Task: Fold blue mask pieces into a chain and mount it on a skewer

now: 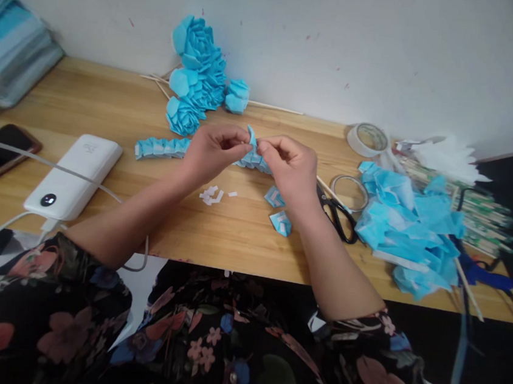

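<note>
Left hand: the left hand (pixel 208 153) is closed in a pinch, thumb and fingertips on a small curved blue petal (pixel 252 135).
Right hand: the right hand (pixel 292 166) pinches the same petal from its other side, fingertips close to the left hand's.
Blue petal: held upright between both hands, over the middle of the wooden table (pixel 179 227).
Folded row: a row of folded blue pieces (pixel 163 148) lies left to right, partly hidden by the hands.
Near edge side: white paper scraps (pixel 211 195) lie in front of the hands; two loose folded pieces (pixel 281 223) lie by the right wrist, with black scissors (pixel 342 220) to their right.
Far edge: blue flowers (pixel 195 75) are bunched left of centre, a smaller blue bud (pixel 237 96) beside them.
Right end: crumpled blue material (pixel 409 226), with a wide tape roll (pixel 367 139) and a thinner ring-shaped roll (pixel 349 193) near it.
Left end: a white power bank (pixel 75 176) and a dark phone (pixel 1 156); packaged blue material (pixel 15 44) fills the far corner.
</note>
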Demonstrator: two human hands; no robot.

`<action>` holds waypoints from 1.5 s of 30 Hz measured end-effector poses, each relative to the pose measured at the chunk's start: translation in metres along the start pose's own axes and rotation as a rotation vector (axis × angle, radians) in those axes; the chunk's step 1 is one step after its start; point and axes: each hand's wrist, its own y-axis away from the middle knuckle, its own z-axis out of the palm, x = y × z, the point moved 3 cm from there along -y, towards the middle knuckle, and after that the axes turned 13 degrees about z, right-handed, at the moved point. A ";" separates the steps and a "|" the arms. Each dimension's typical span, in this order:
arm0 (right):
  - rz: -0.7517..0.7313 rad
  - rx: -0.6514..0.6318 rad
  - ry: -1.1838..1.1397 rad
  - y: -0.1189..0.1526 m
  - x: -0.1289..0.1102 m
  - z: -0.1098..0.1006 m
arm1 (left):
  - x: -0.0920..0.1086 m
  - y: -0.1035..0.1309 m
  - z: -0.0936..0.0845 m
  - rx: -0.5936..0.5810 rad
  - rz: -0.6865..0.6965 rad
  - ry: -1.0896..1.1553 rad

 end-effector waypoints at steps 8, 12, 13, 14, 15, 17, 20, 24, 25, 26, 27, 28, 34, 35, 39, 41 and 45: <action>0.065 -0.013 -0.126 -0.002 0.002 0.000 | 0.004 0.000 -0.001 0.017 0.141 -0.138; 0.066 -0.011 -0.139 -0.003 0.003 -0.001 | 0.005 0.001 -0.001 0.000 0.200 -0.148; 0.063 -0.008 -0.140 -0.003 0.002 -0.001 | 0.005 0.001 -0.001 -0.001 0.213 -0.152; 0.062 -0.008 -0.144 -0.002 0.001 -0.001 | 0.005 0.001 -0.001 0.000 0.223 -0.156; 0.063 -0.009 -0.149 -0.002 0.000 -0.001 | 0.005 0.001 -0.001 0.003 0.229 -0.162; 0.064 -0.015 -0.164 -0.001 -0.002 -0.001 | 0.004 0.001 -0.001 0.006 0.230 -0.175; 0.064 -0.022 -0.160 0.000 -0.002 0.000 | 0.004 0.001 -0.001 0.006 0.228 -0.198; 0.047 -0.024 -0.145 -0.002 0.001 -0.001 | 0.004 0.001 -0.001 -0.003 0.237 -0.217; 0.042 -0.025 -0.141 -0.002 0.002 -0.001 | 0.004 0.001 -0.002 -0.005 0.234 -0.220; 0.036 -0.026 -0.133 -0.002 0.001 -0.001 | 0.004 0.001 -0.002 -0.007 0.229 -0.221; 0.026 -0.019 -0.116 -0.001 0.000 -0.001 | 0.004 0.001 -0.002 -0.009 0.225 -0.222; 0.008 -0.002 -0.089 0.000 -0.002 -0.001 | 0.004 0.001 -0.002 -0.011 0.220 -0.223; -0.290 0.227 0.312 0.010 -0.017 -0.003 | 0.007 0.000 -0.003 -0.010 0.208 -0.259; -0.324 0.250 0.356 0.011 -0.017 -0.002 | 0.008 0.000 -0.003 -0.012 0.198 -0.263; -0.295 0.262 0.349 0.008 -0.012 -0.003 | 0.007 0.000 -0.004 0.011 0.135 -0.257; -0.215 0.253 0.287 0.002 -0.006 -0.006 | 0.005 -0.001 -0.006 0.051 0.086 -0.221; -0.057 0.243 0.187 -0.005 0.000 -0.012 | -0.002 -0.007 -0.018 0.191 -0.036 -0.028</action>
